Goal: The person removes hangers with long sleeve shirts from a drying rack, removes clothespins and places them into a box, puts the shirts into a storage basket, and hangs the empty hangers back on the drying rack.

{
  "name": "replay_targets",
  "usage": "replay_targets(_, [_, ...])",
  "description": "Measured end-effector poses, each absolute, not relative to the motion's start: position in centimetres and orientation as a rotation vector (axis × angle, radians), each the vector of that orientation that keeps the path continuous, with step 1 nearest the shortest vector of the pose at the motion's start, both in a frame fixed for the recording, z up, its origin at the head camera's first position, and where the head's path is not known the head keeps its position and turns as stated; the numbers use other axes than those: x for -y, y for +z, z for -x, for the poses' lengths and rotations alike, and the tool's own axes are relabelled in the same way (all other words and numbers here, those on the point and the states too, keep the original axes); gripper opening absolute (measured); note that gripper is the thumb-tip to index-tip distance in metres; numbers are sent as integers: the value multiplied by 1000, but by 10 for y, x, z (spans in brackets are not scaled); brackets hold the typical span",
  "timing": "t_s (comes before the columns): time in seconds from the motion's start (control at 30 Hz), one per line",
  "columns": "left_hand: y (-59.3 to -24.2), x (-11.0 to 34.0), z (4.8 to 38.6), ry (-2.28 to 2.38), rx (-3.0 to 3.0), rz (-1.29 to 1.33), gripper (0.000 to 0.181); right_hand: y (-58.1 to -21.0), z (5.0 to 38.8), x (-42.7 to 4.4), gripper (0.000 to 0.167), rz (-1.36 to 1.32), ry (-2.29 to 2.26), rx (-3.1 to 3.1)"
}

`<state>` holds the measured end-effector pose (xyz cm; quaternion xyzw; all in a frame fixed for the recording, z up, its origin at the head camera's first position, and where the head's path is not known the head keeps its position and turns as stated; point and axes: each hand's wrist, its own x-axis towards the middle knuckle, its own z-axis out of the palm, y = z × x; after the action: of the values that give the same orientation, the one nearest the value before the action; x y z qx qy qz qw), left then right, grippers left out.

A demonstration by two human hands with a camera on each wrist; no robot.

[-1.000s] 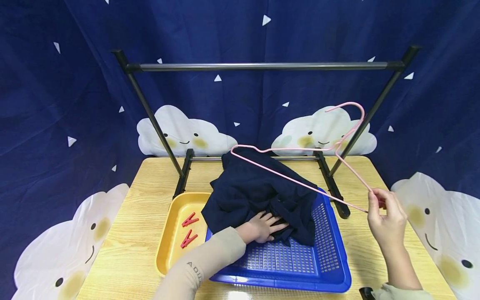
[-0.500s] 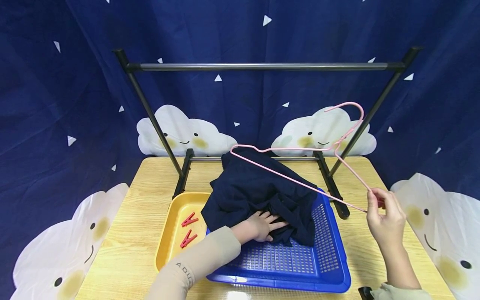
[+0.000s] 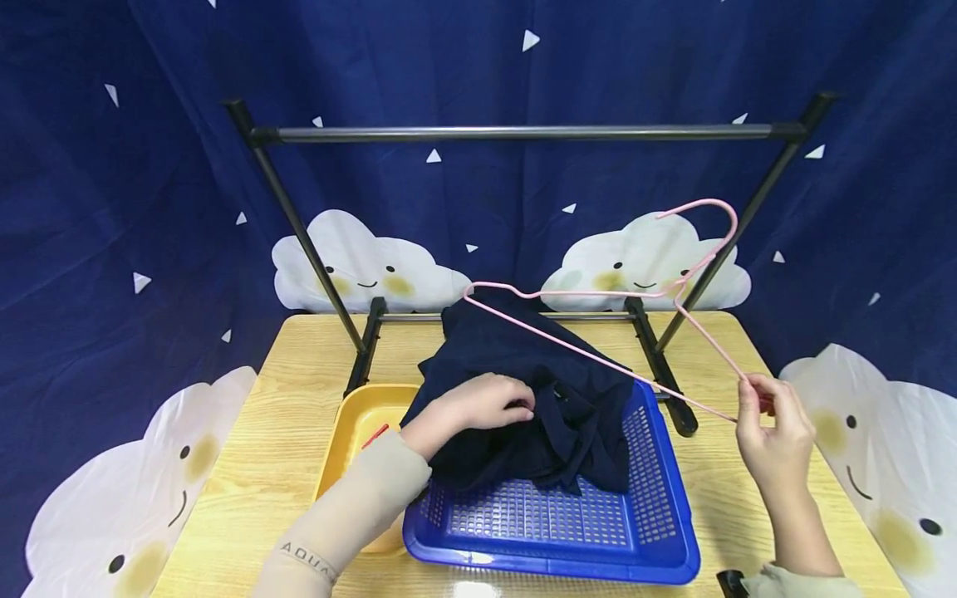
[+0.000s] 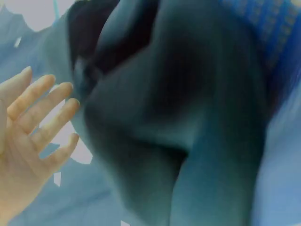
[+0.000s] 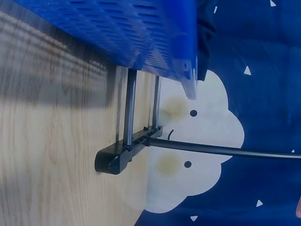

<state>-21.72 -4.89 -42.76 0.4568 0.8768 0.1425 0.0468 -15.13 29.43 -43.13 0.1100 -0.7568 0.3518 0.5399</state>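
A pink wire clothes hanger (image 3: pixel 571 340) hangs over the basket at a slant, its hook toward the upper right. My right hand (image 3: pixel 773 423) pinches it at its lower right corner. Bunched dark navy garment (image 3: pixel 523 349) lies in the blue plastic basket (image 3: pixel 553 565) and spills over its back edge. My left hand (image 3: pixel 486 401) is above the garment's front left part, fingers slightly bent and holding nothing. In the left wrist view the fingers of the left hand (image 4: pixel 37 122) are spread beside the dark cloth (image 4: pixel 150 103). The right wrist view does not show the pinch.
A black and grey metal rack (image 3: pixel 523 133) stands behind the basket, its foot (image 5: pixel 113 160) on the wooden table. Left of the basket is a yellow tray (image 3: pixel 351 415) with a red clothespin (image 3: pixel 376 435), partly behind my left sleeve. A blue curtain (image 3: pixel 478 66) backs the table.
My left hand has lifted off the garment and moved up and left; its sleeve now covers part of the tray. The hanger in my right hand has shifted slightly right.
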Motion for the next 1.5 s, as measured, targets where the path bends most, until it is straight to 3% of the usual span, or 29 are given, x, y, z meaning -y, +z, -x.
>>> replay_targets(0.2, [-413,93,234,795,-3103,-1242,5,-430,152,-297,16,-242,833,1785])
replay_targets(0.4, [-413,139,255,958,-3651,-952,9,-429,152,-298,15,-227,830,1776])
replay_targets(0.63, [-419,183,281,985,-4019,-285,10,-428,154,-298,14,-231,819,1785])
replay_targets(0.8, [-416,206,293,1011,-3966,234,16,-426,157,-295,14,-259,811,1790])
replay_targets(0.93, [-411,219,301,901,-3848,501,25,-424,160,-292,14,-288,810,1790])
replay_targets(1.2, [-404,238,311,716,-3588,817,49,-422,165,-290,14,-315,814,1791])
replay_targets(1.5, [-400,247,318,685,-3428,839,53,-414,173,-285,13,-334,799,1801])
